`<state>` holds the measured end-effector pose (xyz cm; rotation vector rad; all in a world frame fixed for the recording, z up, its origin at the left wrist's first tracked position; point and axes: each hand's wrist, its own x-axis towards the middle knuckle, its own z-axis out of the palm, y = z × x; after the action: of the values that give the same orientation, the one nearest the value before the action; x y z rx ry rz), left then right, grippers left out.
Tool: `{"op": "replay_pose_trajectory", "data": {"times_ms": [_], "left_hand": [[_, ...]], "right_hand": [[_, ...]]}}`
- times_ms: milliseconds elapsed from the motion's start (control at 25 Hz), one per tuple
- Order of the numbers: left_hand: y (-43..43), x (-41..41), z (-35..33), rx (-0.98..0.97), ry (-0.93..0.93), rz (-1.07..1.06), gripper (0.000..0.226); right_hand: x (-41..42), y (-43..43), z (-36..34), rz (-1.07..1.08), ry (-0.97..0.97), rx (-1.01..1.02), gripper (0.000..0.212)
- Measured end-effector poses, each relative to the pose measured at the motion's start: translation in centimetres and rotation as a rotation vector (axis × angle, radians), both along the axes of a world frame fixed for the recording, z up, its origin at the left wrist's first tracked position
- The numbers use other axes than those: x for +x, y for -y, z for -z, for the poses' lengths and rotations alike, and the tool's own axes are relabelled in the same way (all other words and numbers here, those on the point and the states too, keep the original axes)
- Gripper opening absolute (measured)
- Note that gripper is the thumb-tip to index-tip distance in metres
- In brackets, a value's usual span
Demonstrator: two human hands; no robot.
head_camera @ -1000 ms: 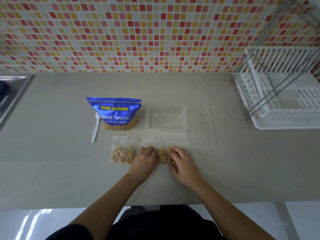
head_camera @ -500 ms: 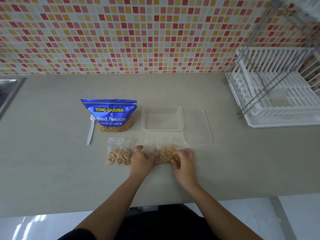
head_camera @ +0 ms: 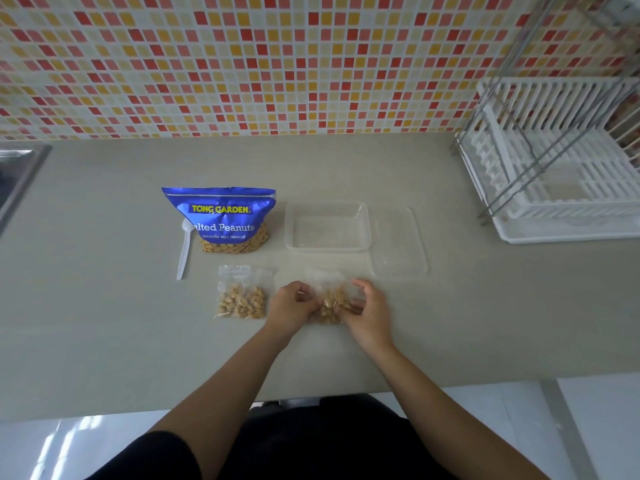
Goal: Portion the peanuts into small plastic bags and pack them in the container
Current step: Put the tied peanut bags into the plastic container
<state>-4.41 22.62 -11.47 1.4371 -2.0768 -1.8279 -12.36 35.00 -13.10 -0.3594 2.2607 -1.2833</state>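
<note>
Together, left hand (head_camera: 290,306) and right hand (head_camera: 369,310) each pinch the small peanut bag (head_camera: 331,301) on the bench (head_camera: 104,306), fingers curled.

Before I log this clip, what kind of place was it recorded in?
Most likely a home kitchen: a beige countertop backed by a wall of small red, orange and white mosaic tiles, a white plastic dish rack at the right, and the edge of a steel sink at the far left.
</note>
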Motion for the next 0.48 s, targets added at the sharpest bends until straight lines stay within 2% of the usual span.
{"op": "replay_pose_trajectory", "data": {"times_ms": [120, 280, 480], "left_hand": [[0.2, 0.5, -0.3, 0.107, -0.144, -0.006, 0.013], [0.9, 0.4, -1.8, 0.158, -0.290, 0.004, 0.009], [3.7, -4.1, -4.8, 0.128, -0.435, -0.073, 0.013]], "right_hand": [[0.4, -0.2, -0.7, 0.011, 0.093, -0.080, 0.057], [-0.2, -0.3, -3.0, 0.016, 0.108, -0.241, 0.056], [-5.3, 3.0, -5.7, 0.013, 0.130, -0.402, 0.040]]}}
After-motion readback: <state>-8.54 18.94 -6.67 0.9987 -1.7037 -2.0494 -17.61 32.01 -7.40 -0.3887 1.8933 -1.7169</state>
